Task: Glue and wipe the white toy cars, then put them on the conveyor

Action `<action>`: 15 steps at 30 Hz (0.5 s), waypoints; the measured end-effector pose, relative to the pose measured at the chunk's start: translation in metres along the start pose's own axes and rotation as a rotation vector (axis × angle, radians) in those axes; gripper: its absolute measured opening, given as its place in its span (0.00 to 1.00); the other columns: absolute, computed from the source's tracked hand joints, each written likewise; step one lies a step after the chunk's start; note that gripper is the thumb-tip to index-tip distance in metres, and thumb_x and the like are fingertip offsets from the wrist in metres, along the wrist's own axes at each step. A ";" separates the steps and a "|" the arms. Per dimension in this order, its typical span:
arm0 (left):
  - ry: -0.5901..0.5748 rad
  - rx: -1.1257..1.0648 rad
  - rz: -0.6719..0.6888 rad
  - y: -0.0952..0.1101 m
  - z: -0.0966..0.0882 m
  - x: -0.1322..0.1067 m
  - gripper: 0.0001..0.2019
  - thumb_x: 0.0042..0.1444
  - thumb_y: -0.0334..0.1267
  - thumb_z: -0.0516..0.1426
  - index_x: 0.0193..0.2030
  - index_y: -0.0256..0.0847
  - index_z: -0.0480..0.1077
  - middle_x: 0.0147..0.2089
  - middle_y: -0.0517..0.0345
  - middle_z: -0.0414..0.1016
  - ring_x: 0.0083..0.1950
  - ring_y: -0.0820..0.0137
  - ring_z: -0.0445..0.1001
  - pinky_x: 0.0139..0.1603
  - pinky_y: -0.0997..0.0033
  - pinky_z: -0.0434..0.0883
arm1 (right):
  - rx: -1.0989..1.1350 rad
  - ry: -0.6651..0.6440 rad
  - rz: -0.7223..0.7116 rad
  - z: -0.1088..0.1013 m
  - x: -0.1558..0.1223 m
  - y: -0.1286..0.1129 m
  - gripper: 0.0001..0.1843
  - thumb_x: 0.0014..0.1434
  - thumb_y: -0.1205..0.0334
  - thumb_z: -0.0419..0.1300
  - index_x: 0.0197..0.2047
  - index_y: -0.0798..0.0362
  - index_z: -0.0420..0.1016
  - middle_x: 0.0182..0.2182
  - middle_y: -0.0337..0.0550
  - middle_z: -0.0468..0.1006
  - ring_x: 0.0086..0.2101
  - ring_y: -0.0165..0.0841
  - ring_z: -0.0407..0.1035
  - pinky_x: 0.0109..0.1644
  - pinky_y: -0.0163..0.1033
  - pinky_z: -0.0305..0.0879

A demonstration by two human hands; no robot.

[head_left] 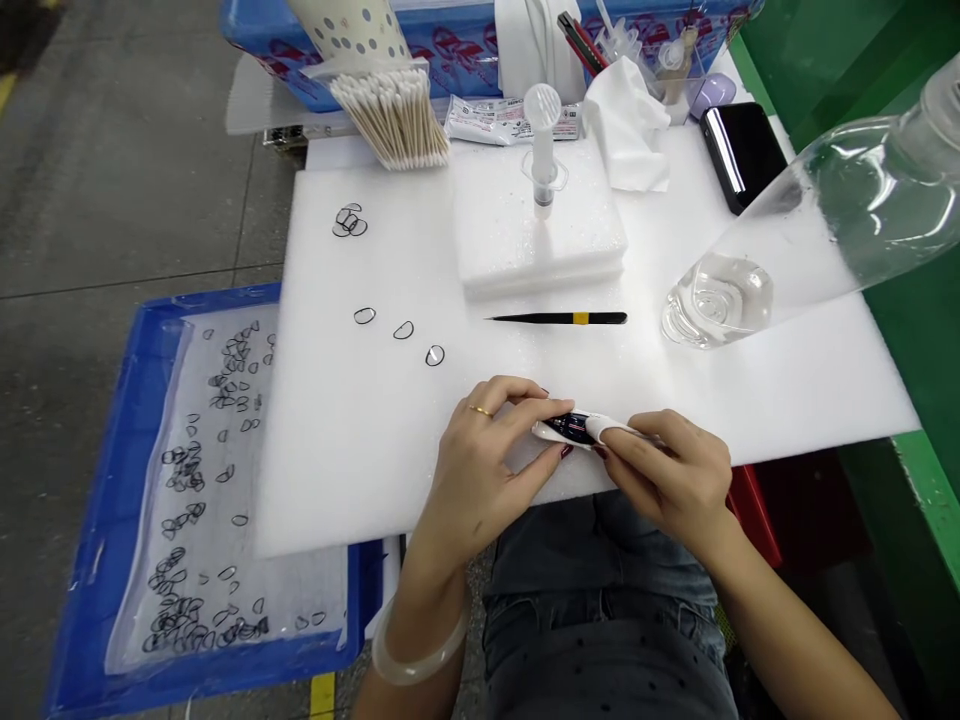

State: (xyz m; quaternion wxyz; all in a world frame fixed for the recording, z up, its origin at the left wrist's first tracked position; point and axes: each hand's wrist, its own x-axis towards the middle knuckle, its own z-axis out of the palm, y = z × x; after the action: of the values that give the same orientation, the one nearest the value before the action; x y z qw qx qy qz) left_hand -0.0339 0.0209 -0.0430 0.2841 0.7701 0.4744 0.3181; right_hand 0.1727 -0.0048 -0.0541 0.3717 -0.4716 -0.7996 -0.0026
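Note:
Near the front edge of the white foam sheet, my left hand (487,465) pinches a small glossy dark piece with a white edge (568,428) between thumb and fingers. My right hand (671,475) is closed on a white cloth (600,427), part of it wrapped over the index fingertip and pressed against the dark piece. The exact kind of the dark piece cannot be made out. Beyond my hands lie black tweezers (589,318) with a yellow band. Several small thin black rings lie on the foam to the left, one nearest being a ring (435,355).
A syringe (544,150) stands upright in a foam block (540,255). Cotton swabs (394,115) lie at the back left. A clear bottle with liquid (716,300) and a black box-shaped device (742,155) are at right. A blue tray (105,510) holds many rings below left.

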 end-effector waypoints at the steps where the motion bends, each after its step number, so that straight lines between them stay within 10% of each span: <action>1: 0.001 0.002 0.000 0.000 0.000 0.000 0.15 0.58 0.30 0.62 0.51 0.45 0.75 0.48 0.55 0.71 0.50 0.62 0.73 0.51 0.53 0.72 | -0.017 -0.006 -0.009 0.000 0.000 0.000 0.06 0.62 0.68 0.62 0.40 0.53 0.80 0.28 0.39 0.74 0.26 0.27 0.66 0.28 0.33 0.62; 15: -0.002 0.006 -0.010 -0.001 0.000 0.000 0.13 0.60 0.32 0.61 0.51 0.47 0.75 0.49 0.55 0.72 0.50 0.62 0.73 0.51 0.53 0.73 | 0.090 -0.126 -0.135 -0.007 0.002 -0.004 0.06 0.63 0.67 0.59 0.37 0.52 0.78 0.28 0.39 0.72 0.25 0.27 0.63 0.26 0.35 0.60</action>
State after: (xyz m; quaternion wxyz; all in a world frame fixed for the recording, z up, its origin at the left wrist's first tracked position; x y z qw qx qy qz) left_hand -0.0342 0.0217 -0.0441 0.2837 0.7688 0.4790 0.3145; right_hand 0.1732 -0.0084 -0.0461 0.3403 -0.3989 -0.8507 0.0382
